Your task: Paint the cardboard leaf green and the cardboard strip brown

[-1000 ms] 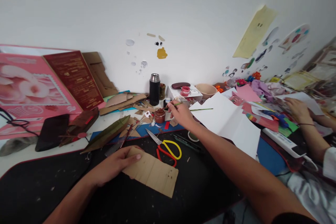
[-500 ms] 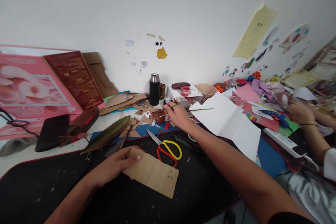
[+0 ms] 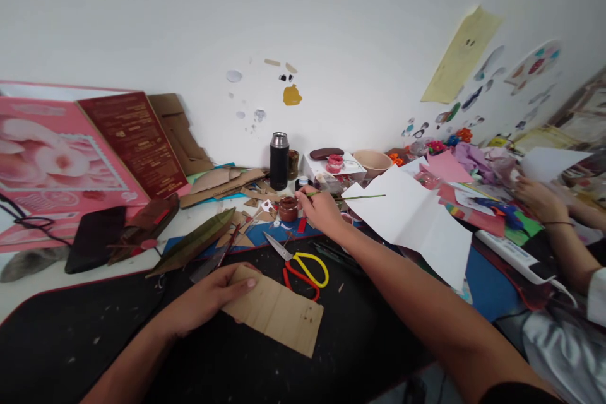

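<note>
My left hand point(image 3: 222, 297) grips a rectangular piece of brown cardboard point(image 3: 279, 312) by its left end, thumb on top, over the black mat. My right hand point(image 3: 319, 208) pinches a thin green stick point(image 3: 364, 197), shaped like a brush handle; its long end points right, and its working end is hidden at the fingers. Those fingers are just beside and above an open jar of brown paint point(image 3: 288, 209). Between my hands lie scissors point(image 3: 298, 265) with one yellow and one red handle, blades apart.
Cardboard scraps point(image 3: 241, 227), a large leaf point(image 3: 196, 241) and a black phone point(image 3: 95, 240) lie to the left. Behind stand a black flask point(image 3: 279, 161) and a beige bowl point(image 3: 372, 163). White paper point(image 3: 411, 214) and a power strip point(image 3: 514, 257) are right, near another person's hand point(image 3: 540, 202).
My hands, the cardboard and the green stick stay nearly where they were. The other person's white paper at the right has swung out wider.
</note>
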Demonstrator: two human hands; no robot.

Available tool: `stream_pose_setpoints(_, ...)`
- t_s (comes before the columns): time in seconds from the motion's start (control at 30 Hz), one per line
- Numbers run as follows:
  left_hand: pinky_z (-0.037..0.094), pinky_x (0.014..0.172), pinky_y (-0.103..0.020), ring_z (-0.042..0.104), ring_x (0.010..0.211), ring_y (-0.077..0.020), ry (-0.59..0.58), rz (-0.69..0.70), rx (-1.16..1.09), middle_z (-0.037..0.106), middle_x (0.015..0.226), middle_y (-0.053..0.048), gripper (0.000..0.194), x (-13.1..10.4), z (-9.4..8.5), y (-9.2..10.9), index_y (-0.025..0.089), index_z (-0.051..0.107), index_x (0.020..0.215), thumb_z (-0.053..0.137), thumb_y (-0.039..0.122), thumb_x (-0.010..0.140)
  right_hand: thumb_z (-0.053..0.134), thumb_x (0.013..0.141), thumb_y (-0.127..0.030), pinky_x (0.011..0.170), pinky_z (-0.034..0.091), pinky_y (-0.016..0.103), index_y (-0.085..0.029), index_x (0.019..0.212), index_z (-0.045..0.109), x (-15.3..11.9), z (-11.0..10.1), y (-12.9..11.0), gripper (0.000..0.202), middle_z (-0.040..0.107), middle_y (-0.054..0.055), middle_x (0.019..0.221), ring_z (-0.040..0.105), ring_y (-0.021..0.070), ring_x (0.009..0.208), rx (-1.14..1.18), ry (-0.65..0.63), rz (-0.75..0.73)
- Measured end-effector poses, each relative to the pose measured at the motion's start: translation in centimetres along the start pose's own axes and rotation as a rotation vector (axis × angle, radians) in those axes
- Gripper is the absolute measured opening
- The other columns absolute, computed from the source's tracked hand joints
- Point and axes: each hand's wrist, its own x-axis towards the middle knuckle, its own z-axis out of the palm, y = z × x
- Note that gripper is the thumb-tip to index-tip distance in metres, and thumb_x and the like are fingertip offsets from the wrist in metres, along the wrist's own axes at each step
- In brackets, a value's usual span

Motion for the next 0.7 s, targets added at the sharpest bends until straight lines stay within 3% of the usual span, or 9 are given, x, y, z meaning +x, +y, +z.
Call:
stream_pose_setpoints(0.3, 0.057, 0.072, -0.035, 0.068, 0.089, -0.0273, -0.029, 0.011, -0.016, 0.072, 0.097, -0.004, 0.062, 0.32, -0.22, -0.7, 0.024, 0.074, 0.116, 0.078, 0.073, 0.077, 0.049, 0.112, -0.034, 0.07, 0.046, 0.028, -0.025, 0.093, 0.066, 0.04, 0.03, 0.72, 0.027, 0.074, 0.0, 0.071, 0.07, 0.0194, 0.066, 0.135, 0.051, 0.027)
stream_pose_setpoints(0.43, 0.056, 0.069, -0.033, 0.068, 0.088, -0.0267, -0.015, -0.003, -0.013, 0.072, 0.097, -0.004, 0.063, 0.18, -0.06, -0.42, 0.024, 0.074, 0.115, 0.079, 0.074, 0.076, 0.051, 0.112, -0.033, 0.071, 0.046, 0.027, -0.024, 0.091, 0.066, -0.11, 0.39, 0.57, 0.027, 0.072, -0.002, 0.066, 0.07, 0.0191, 0.066, 0.116, 0.006, 0.016)
stream_pose_setpoints(0.7, 0.058, 0.071, -0.036, 0.068, 0.09, -0.0288, -0.011, 0.0, -0.012, 0.072, 0.096, -0.005, 0.062, 0.09, -0.06, -0.12, 0.025, 0.075, 0.113, 0.079, 0.073, 0.074, 0.05, 0.112, -0.036, 0.07, 0.048, 0.027, -0.025, 0.097, 0.068, -0.26, 0.14, 0.73, 0.026, 0.074, -0.001, 0.071, 0.071, 0.0195, 0.067, 0.161, 0.065, 0.051)
